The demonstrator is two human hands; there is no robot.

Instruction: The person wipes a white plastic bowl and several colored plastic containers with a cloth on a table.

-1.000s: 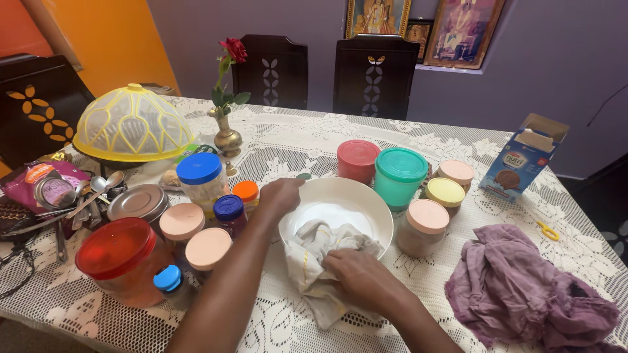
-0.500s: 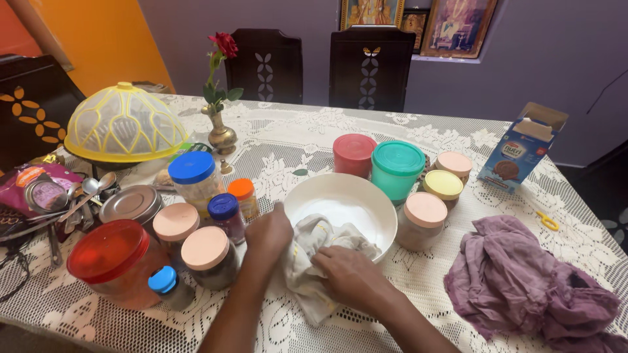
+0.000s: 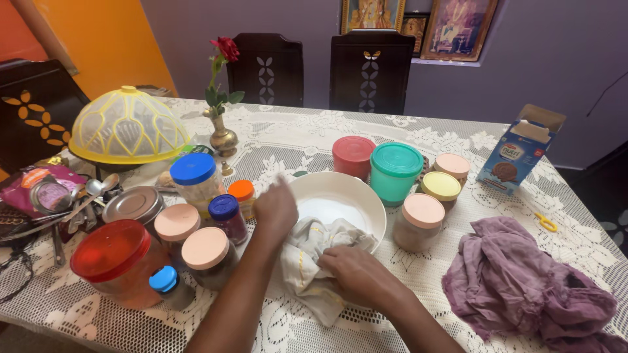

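Note:
A white bowl sits mid-table on the lace tablecloth. A pale cloth with a yellow stripe drapes over the bowl's near rim. My right hand presses down on that cloth at the near edge of the bowl. My left hand hovers at the bowl's left rim, blurred, fingers loosely together, holding nothing that I can see. It is close to the small blue-lidded jar and the orange-lidded jar.
Several lidded jars crowd the left: a red-lidded tub, pink-lidded jars. A green container and red one stand behind the bowl. A purple cloth lies right, a blue carton and yellow dome cover farther back.
My left hand went from the bowl's far left rim down to the cloth, then lifted back up to the left rim. My right hand stayed on the cloth.

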